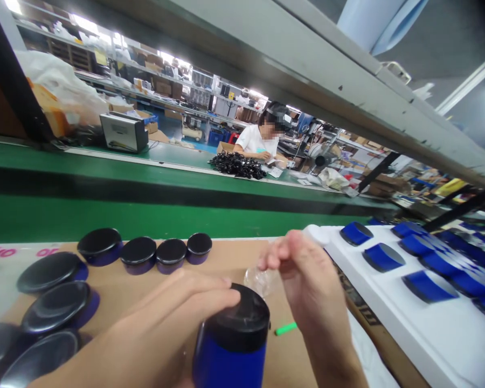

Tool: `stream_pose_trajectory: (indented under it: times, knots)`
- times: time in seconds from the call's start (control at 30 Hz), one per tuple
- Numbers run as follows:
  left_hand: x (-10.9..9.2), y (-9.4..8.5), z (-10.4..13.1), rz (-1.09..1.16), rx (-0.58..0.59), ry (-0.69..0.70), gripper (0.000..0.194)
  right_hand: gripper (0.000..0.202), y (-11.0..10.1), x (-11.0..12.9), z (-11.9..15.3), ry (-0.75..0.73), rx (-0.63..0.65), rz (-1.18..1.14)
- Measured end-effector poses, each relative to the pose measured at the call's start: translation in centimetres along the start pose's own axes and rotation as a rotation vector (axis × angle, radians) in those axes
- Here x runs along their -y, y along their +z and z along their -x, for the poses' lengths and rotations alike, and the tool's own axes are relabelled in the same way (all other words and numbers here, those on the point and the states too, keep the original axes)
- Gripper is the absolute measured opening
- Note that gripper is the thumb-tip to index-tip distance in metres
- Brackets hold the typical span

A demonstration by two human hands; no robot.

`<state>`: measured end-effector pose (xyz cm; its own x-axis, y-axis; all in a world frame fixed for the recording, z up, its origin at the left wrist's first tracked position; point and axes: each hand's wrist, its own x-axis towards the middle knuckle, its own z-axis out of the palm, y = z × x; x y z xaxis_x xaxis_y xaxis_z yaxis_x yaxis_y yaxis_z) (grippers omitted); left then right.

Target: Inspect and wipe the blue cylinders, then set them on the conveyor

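Note:
My left hand [178, 312] is wrapped round a blue cylinder with a black top [242, 318], which stands close in front of me. Its fingers reach over the edge of the black top; the cylinder's lower part runs out of view. To the right, my right hand [311, 285] is raised, its fingers bent and bunched together. A piece of crumpled clear plastic film [259, 281] shows at those fingertips, beside the black top. Behind the cylinder, a bright green stick [285, 328] lies on the brown cardboard [222, 275].
Several black-topped round pieces [138, 253] stand in a curve on the left. White foam [378, 288] on the right bears several blue pieces [383, 257]. Beyond the green bench [125, 215], a person [258, 140] sits by a heap of black parts [237, 165]. A shelf beam [267, 48] crosses overhead.

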<state>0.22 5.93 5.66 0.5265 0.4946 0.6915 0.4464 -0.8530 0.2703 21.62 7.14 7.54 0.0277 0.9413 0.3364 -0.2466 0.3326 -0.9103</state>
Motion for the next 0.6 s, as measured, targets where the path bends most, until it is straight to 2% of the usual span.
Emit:
stream_pose_trajectory:
  times: [0.07,0.13,0.2,0.23,0.27,0.33,0.4,0.43,0.5,0.53,0.6]
  knots:
    - [0.1,0.1,-0.1,-0.002,0.006,-0.012,0.064,0.059,-0.4,0.1,0.6,-0.101,-0.033,0.029]
    - [0.3,0.5,-0.2,-0.027,-0.027,-0.017,0.061,0.058,-0.1,-0.1,1.8,-0.189,0.043,0.200]
    - [0.4,0.9,0.0,-0.066,-0.042,0.010,0.057,0.033,0.7,-0.6,3.1,-0.269,0.113,0.447]
    - [0.4,1.2,0.2,-0.088,-0.038,0.034,0.055,0.018,1.1,-0.9,3.6,-0.323,0.090,0.533]
    - [0.5,1.3,0.4,-0.110,-0.037,0.047,0.055,0.003,1.4,-1.1,4.0,-0.374,0.020,0.575]
    - [0.4,1.5,0.9,-0.122,-0.022,0.028,0.055,0.021,1.0,-1.4,4.2,-0.539,-0.289,0.577]
    - [0.3,1.4,1.3,-0.076,-0.039,-0.036,0.054,0.011,-0.5,-1.9,3.6,-0.644,-0.575,0.564]
    - [0.3,1.3,1.3,-0.039,-0.044,-0.080,0.051,0.025,-1.6,-2.4,3.0,-0.638,-0.638,0.573]
    - [0.4,1.0,1.0,0.004,-0.029,-0.162,0.044,0.082,-3.8,-3.7,1.9,-0.461,-0.579,0.586]
    - [0.5,0.8,0.8,0.001,-0.024,-0.193,0.042,0.092,-4.7,-4.5,1.3,-0.360,-0.532,0.582]
    - [0.7,0.5,0.3,-0.001,-0.006,-0.207,0.040,0.079,-6.0,-5.3,0.8,-0.213,-0.436,0.566]
